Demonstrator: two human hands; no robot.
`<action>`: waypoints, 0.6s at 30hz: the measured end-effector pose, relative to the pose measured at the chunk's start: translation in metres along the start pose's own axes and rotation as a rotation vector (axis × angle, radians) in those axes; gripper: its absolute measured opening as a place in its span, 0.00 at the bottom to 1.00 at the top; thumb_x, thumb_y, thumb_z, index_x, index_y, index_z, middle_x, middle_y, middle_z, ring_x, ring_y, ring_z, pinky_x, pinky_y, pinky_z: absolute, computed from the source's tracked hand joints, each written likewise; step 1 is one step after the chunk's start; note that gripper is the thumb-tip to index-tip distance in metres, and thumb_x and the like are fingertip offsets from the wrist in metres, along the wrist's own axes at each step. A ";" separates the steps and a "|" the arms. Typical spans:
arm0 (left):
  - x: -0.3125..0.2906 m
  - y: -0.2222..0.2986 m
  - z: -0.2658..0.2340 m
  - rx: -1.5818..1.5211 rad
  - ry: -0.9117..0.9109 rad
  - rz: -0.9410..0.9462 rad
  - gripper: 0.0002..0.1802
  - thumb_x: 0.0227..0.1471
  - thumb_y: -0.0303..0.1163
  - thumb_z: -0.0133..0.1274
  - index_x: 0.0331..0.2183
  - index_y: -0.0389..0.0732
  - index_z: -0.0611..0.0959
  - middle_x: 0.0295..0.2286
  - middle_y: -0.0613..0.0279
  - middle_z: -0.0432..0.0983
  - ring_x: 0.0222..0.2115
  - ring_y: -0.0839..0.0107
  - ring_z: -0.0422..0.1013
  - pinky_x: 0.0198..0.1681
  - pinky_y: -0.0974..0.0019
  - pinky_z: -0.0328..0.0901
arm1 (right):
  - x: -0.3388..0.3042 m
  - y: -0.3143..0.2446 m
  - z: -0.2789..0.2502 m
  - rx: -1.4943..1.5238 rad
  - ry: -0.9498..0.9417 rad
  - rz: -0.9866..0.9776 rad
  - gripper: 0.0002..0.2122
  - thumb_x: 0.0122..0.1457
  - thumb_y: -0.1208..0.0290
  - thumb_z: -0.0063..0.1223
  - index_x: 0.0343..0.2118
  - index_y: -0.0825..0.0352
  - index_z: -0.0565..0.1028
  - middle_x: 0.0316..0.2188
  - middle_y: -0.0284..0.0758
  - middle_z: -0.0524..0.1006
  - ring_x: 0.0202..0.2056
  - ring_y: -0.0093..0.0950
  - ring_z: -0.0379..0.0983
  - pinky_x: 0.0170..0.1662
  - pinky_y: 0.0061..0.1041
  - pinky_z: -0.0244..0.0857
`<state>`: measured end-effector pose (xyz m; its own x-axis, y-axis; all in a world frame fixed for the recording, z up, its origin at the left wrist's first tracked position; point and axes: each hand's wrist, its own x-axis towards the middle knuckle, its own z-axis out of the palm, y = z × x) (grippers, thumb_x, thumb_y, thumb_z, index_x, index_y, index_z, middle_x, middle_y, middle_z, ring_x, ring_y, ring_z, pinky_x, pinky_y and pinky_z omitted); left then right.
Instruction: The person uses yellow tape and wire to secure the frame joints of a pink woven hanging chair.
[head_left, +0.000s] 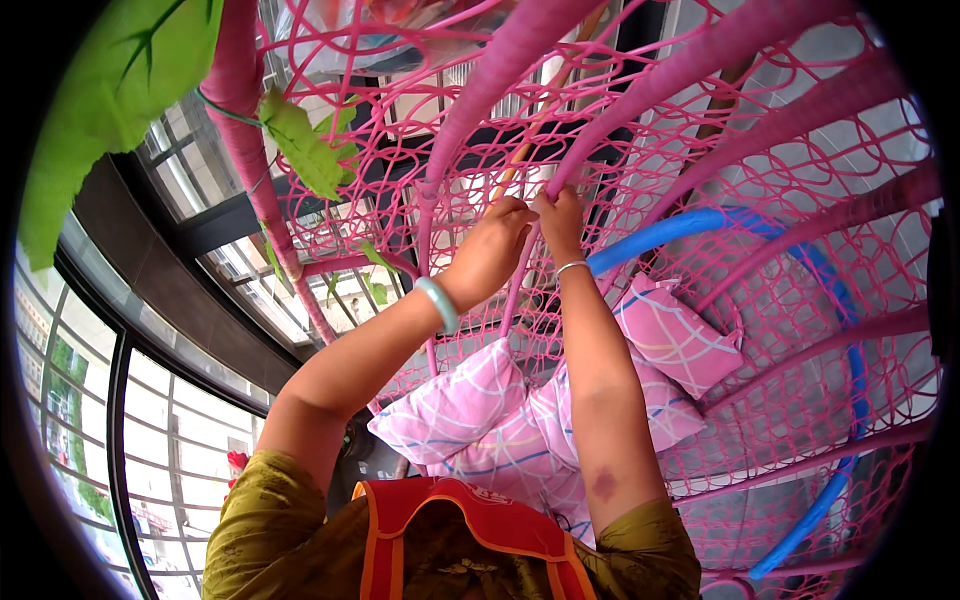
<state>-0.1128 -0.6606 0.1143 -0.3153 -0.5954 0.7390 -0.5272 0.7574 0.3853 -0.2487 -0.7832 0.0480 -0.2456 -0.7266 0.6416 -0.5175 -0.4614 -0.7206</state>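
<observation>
Both my hands are raised together at one pink wrapped rib [637, 120] of a pink net-woven hanging chair [690, 260]. My left hand [490, 250], with a pale green bangle on its wrist, is closed in a pinch against the rib; what lies between its fingertips is hidden. Right beside it, my right hand [562, 228], wearing a thin silver bracelet, has its fingers closed on the same rib. Below the hands, pink patterned cushions [455, 400] lie in the chair's seat.
A blue hoop [855, 340] curves along the right side of the netting. Green artificial leaves [305, 150] hang on a pink frame tube [235, 110] at the left. Barred windows [170, 430] stand beyond my left arm. A clear plastic bag [370, 35] shows behind the netting at the top.
</observation>
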 end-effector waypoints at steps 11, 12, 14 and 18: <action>0.030 -0.046 0.057 0.309 -0.084 -0.182 0.12 0.41 0.16 0.41 0.31 0.31 0.75 0.33 0.47 0.69 0.34 0.49 0.68 0.37 0.56 0.64 | -0.002 -0.008 -0.003 -0.046 -0.047 0.037 0.10 0.47 0.65 0.52 0.26 0.68 0.71 0.26 0.41 0.71 0.30 0.40 0.69 0.33 0.35 0.62; 0.032 -0.045 0.060 0.299 -0.061 -0.169 0.12 0.40 0.16 0.41 0.31 0.31 0.76 0.33 0.47 0.70 0.33 0.50 0.68 0.37 0.55 0.64 | -0.003 -0.005 -0.007 -0.045 -0.054 0.048 0.11 0.47 0.64 0.52 0.26 0.67 0.71 0.26 0.41 0.71 0.30 0.40 0.69 0.32 0.35 0.61; 0.036 -0.044 0.064 0.242 -0.034 -0.166 0.13 0.40 0.15 0.40 0.30 0.32 0.76 0.31 0.48 0.70 0.33 0.50 0.68 0.37 0.56 0.64 | -0.001 -0.001 -0.010 -0.057 -0.044 0.007 0.11 0.47 0.63 0.54 0.27 0.67 0.72 0.27 0.40 0.71 0.30 0.39 0.69 0.32 0.35 0.62; 0.038 -0.058 0.066 0.217 -0.005 -0.166 0.12 0.42 0.17 0.40 0.32 0.34 0.75 0.32 0.46 0.70 0.33 0.48 0.68 0.35 0.54 0.63 | 0.000 0.002 -0.007 -0.061 -0.034 -0.040 0.09 0.46 0.66 0.54 0.27 0.67 0.72 0.26 0.39 0.71 0.29 0.39 0.69 0.32 0.36 0.62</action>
<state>-0.1465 -0.7446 0.0834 -0.2136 -0.7085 0.6727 -0.7288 0.5741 0.3733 -0.2554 -0.7801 0.0484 -0.1964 -0.7258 0.6593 -0.5752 -0.4593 -0.6769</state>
